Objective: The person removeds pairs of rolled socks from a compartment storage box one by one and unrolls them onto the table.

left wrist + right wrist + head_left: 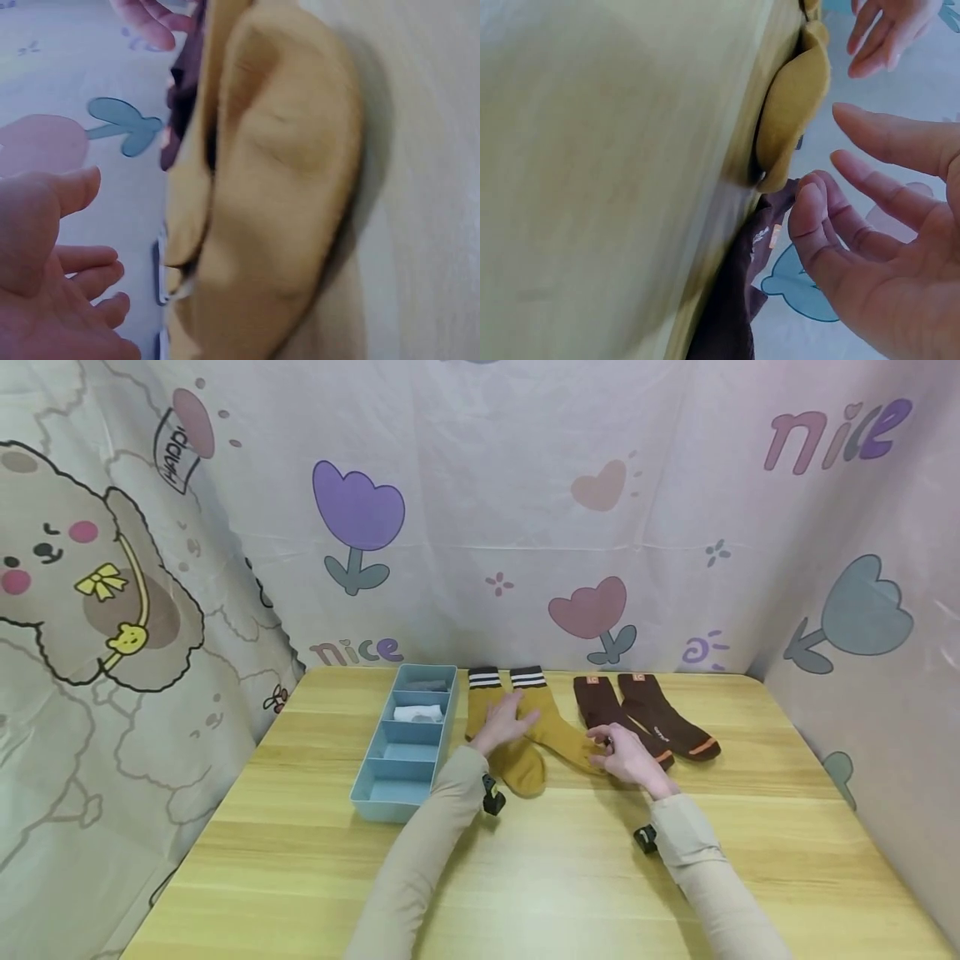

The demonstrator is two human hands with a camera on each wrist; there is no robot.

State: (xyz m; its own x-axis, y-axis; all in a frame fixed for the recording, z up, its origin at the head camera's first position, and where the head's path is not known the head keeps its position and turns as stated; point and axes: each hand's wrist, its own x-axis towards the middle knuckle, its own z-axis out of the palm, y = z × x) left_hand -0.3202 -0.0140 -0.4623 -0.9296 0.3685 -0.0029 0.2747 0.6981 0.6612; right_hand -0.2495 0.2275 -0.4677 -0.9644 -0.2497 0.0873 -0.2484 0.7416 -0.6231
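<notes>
A flower-printed curtain (480, 485) hangs behind and beside the wood-grain table (555, 877). There, yellow socks (558, 722) lie between a blue divided box (386, 811) and brown socks (663, 718). The left hand (504, 724) and right hand (628, 758) hover apart over the yellow socks, fingers loose and parted.

Two mustard socks (555, 724) and two dark brown socks (657, 710) make four, all on one table (555, 868). There is one blue tray (366, 781) with four compartments; two of these contain one piece each, one grey piece (426, 686) and one white piece (418, 713). Two hands show, one left hand (504, 724) and one right hand (632, 758), plus two sleeves (427, 852) and two black wrist devices (492, 796).
</notes>
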